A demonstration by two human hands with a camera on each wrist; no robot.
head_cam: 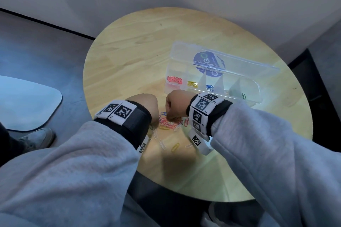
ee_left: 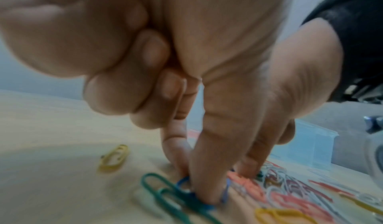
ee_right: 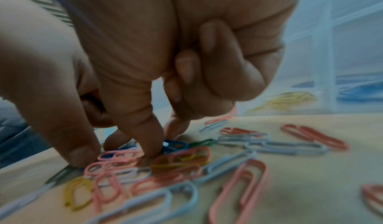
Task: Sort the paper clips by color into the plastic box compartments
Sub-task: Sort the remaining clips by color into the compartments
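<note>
Blue paper clip (ee_left: 184, 182) pinched by left hand (ee_left: 186, 63); right hand (ee_right: 165, 55) fingertips pinching into the pile (head_cam: 170, 123)

On the round table (head_cam: 129, 46), the open plastic box (head_cam: 254, 86) sits far right with clips in what seem to be four compartments, the loose clip pile (head_cam: 170, 123) nearer, between both hands.

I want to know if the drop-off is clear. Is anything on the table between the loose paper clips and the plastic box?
Nothing visible: bare table lies between the loose paper clips and the plastic box, whose lid is open. Only both hands, left hand and right hand, hang above the clips.
</note>
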